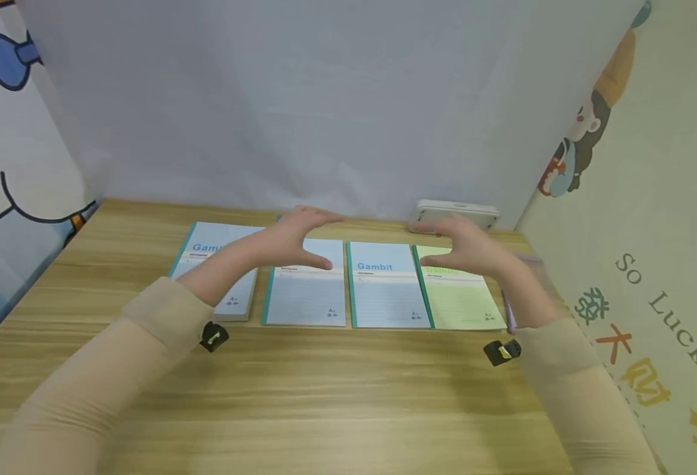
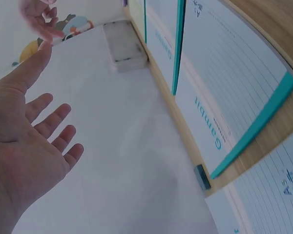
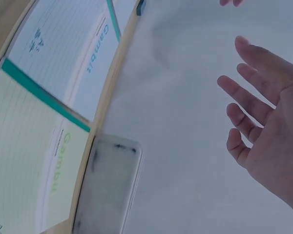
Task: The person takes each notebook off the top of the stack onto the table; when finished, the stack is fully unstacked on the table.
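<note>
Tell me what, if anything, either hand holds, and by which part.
Nothing is held: the left hand and the right hand are both empty.

The front of the wood-grained bench (image 1: 348, 402) gave room to pass, before the low row of lined pale-blue and pale-green paper notebooks (image 1: 391, 300). Between the raised left hand (image 1: 289, 241) and right hand (image 1: 471, 251) lay a free gap. The wrinkled white backdrop (image 1: 324, 119) closed off the rear, a whitish rectangular box (image 1: 473, 212) stood at the right rear, and the pale printed wall (image 1: 639, 218) bounded the right side.

The notebooks (image 1: 391, 300) look like smooth paper, the table (image 1: 324, 402) faintly glossy wood.
</note>
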{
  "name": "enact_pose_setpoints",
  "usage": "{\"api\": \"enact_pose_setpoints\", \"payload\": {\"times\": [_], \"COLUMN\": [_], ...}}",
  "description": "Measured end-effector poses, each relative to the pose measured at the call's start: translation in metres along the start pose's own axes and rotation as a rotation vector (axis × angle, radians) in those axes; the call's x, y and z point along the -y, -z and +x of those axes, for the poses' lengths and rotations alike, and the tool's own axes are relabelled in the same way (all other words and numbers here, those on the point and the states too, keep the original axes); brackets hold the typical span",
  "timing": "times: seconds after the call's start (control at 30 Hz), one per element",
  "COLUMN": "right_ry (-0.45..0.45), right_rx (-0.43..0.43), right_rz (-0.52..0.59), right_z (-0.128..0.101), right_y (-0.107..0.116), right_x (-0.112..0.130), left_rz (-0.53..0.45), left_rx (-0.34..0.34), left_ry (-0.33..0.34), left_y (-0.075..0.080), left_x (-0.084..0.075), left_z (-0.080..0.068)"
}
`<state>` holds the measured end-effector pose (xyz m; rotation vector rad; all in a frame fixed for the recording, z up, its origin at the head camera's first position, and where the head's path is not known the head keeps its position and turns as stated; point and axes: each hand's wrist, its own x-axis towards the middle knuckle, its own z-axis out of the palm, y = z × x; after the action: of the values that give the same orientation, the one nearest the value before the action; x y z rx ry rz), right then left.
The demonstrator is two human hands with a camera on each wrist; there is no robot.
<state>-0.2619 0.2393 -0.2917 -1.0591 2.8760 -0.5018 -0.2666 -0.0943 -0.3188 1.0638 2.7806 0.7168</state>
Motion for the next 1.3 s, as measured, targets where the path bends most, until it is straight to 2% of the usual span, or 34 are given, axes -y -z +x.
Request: {"api": "enact_pose_setpoints", "payload": {"times": [0.17, 0.33, 0.53, 0.67, 0.8, 1.0, 1.17, 1.3], "right_ry": [0.062, 0.111, 0.115, 0.103, 0.110, 0.101, 0.056, -0.007], "right_rx": [-0.013, -0.032, -0.070, -0.096, -0.116, -0.113, -0.106, -0.097], "right_rz": [-0.005, 0.022, 0.073, 0.109, 0.166, 0.284, 0.350, 0.388], "right_z": [0.019, 0.039, 0.062, 0.076, 0.091, 0.110, 0.124, 0.134], "right_y": [-0.004, -0.018, -0.040, -0.056, -0.075, -0.102, -0.124, -0.144], "right_x": [0.027, 0.049, 0.069, 0.084, 0.098, 0.113, 0.124, 0.133], "left_rz": [-0.031, -0.029, -0.055, -0.049, -0.018, -0.027, -0.042, -0.072], "left_rx": [-0.046, -0.100, -0.192, -0.213, -0.210, -0.210, -0.211, -0.194], "left_ry": [0.050, 0.098, 0.161, 0.203, 0.252, 0.317, 0.381, 0.410], "left_y": [0.018, 0.030, 0.038, 0.041, 0.041, 0.034, 0.027, 0.023], "left_x": [0.016, 0.040, 0.073, 0.090, 0.106, 0.130, 0.150, 0.165], "left_z": [-0.030, -0.055, -0.084, -0.103, -0.120, -0.139, -0.153, -0.158]}}
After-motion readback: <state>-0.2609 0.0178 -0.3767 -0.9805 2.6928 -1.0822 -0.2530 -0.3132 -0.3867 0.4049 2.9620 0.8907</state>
